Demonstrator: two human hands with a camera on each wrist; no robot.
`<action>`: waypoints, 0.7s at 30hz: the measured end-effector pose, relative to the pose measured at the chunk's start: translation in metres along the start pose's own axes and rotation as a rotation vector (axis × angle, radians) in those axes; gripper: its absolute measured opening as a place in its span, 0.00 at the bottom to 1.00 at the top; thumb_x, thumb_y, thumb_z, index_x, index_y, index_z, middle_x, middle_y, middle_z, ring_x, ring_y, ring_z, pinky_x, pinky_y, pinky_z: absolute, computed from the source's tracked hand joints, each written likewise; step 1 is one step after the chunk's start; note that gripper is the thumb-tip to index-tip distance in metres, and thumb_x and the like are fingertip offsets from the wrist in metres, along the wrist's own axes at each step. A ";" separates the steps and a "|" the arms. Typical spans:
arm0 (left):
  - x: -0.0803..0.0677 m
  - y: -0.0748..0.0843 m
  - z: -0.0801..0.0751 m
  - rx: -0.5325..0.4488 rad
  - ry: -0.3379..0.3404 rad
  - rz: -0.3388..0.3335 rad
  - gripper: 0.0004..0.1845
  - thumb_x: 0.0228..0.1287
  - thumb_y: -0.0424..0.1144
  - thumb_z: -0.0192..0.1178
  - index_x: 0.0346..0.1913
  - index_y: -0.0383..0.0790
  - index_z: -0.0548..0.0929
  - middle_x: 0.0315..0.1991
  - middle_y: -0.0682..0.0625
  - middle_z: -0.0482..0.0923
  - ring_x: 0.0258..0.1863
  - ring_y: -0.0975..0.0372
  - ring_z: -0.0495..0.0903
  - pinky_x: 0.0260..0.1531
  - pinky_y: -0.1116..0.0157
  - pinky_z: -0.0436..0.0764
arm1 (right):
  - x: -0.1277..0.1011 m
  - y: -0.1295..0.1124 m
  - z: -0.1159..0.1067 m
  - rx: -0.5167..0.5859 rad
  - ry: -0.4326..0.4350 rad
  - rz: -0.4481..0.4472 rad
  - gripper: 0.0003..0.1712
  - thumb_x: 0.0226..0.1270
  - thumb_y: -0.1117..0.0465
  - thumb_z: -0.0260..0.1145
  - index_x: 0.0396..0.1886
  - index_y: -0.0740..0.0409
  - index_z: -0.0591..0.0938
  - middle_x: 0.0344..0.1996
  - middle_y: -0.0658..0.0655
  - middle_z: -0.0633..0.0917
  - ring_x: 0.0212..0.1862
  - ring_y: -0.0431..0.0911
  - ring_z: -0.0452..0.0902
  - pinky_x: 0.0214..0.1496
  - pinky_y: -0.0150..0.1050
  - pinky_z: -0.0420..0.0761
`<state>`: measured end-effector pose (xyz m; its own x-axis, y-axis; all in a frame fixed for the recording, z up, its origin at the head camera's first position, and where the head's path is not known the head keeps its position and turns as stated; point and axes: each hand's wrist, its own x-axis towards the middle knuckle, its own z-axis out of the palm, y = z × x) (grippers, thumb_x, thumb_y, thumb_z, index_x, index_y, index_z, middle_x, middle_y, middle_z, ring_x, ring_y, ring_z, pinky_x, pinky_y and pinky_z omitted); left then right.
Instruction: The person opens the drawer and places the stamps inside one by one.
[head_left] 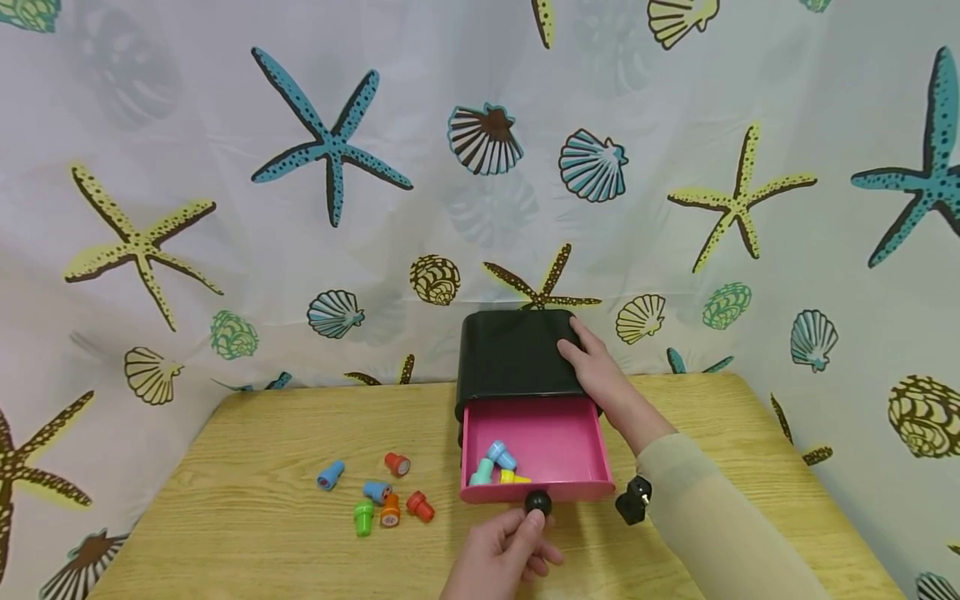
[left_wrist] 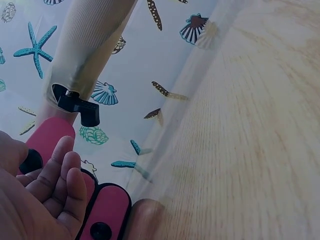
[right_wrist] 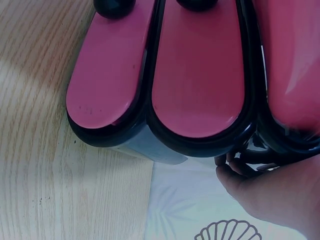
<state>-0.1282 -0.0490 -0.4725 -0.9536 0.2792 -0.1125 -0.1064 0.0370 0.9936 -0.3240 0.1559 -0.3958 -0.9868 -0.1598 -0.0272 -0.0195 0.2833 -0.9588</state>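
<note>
A small black drawer cabinet (head_left: 517, 354) with pink drawers stands at the back of the table. Its top drawer (head_left: 551, 433) is pulled out, and blue, teal and yellow toy stamps (head_left: 482, 472) lie at its left side. At the drawer's front, my left hand (head_left: 498, 554) pinches the round black knob (head_left: 537, 502) between thumb and finger. My right hand (head_left: 603, 375) holds the cabinet's right side, thumb on the top. In the right wrist view some of its fingers tuck in beside the tiers. Two lower drawer fronts (right_wrist: 197, 70) look closed there.
Left of the cabinet, several loose toy stamps lie on the wooden table (head_left: 247, 500), among them a green one (head_left: 363, 517), an orange one (head_left: 390, 510) and a red one (head_left: 421, 506). A curtain (head_left: 405, 233) printed with shells and starfish hangs behind and at both sides.
</note>
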 end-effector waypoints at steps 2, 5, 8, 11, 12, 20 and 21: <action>0.001 0.003 0.000 0.007 0.005 -0.001 0.23 0.88 0.52 0.58 0.55 0.32 0.89 0.36 0.45 0.92 0.32 0.60 0.88 0.38 0.61 0.90 | 0.001 0.001 0.000 -0.001 0.002 0.001 0.41 0.93 0.46 0.51 0.94 0.43 0.46 0.91 0.58 0.43 0.90 0.58 0.33 0.88 0.62 0.47; 0.004 0.005 0.000 0.024 0.005 0.007 0.22 0.89 0.51 0.57 0.54 0.34 0.89 0.36 0.45 0.92 0.32 0.59 0.88 0.38 0.60 0.89 | 0.001 0.001 -0.001 0.000 -0.001 0.000 0.41 0.93 0.46 0.50 0.94 0.42 0.46 0.91 0.58 0.43 0.90 0.58 0.33 0.88 0.63 0.47; 0.006 0.008 0.001 0.041 0.011 0.006 0.21 0.88 0.52 0.58 0.53 0.36 0.90 0.36 0.46 0.92 0.32 0.59 0.88 0.39 0.58 0.89 | 0.000 0.001 -0.001 0.003 -0.004 0.002 0.41 0.93 0.46 0.51 0.94 0.42 0.46 0.91 0.58 0.42 0.90 0.58 0.33 0.88 0.63 0.47; 0.008 0.010 0.002 0.051 0.019 0.003 0.21 0.87 0.53 0.59 0.52 0.37 0.91 0.35 0.47 0.92 0.32 0.59 0.88 0.39 0.58 0.89 | -0.001 -0.001 -0.001 0.008 -0.008 0.001 0.41 0.93 0.46 0.51 0.94 0.42 0.46 0.91 0.58 0.42 0.90 0.58 0.33 0.88 0.62 0.47; 0.008 0.010 0.002 0.052 0.023 0.002 0.21 0.87 0.53 0.59 0.51 0.37 0.91 0.35 0.47 0.92 0.32 0.59 0.88 0.39 0.58 0.89 | -0.001 -0.001 -0.001 0.009 -0.008 0.000 0.41 0.93 0.46 0.51 0.94 0.42 0.46 0.91 0.58 0.42 0.90 0.58 0.33 0.88 0.62 0.47; 0.012 0.013 0.004 0.043 0.045 0.009 0.22 0.88 0.52 0.58 0.52 0.36 0.90 0.36 0.47 0.92 0.33 0.58 0.87 0.41 0.56 0.89 | -0.001 -0.001 -0.002 0.008 -0.013 0.002 0.41 0.93 0.46 0.51 0.94 0.43 0.45 0.91 0.58 0.41 0.90 0.58 0.32 0.88 0.63 0.45; 0.012 0.013 0.004 0.040 0.048 0.009 0.22 0.88 0.53 0.58 0.52 0.36 0.90 0.36 0.47 0.92 0.33 0.59 0.87 0.41 0.56 0.89 | -0.001 -0.001 -0.002 0.008 -0.013 0.000 0.41 0.93 0.46 0.51 0.94 0.43 0.45 0.91 0.59 0.41 0.90 0.58 0.32 0.88 0.62 0.45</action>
<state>-0.1401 -0.0415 -0.4607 -0.9669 0.2338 -0.1020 -0.0871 0.0731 0.9935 -0.3234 0.1572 -0.3941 -0.9847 -0.1717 -0.0306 -0.0183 0.2762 -0.9609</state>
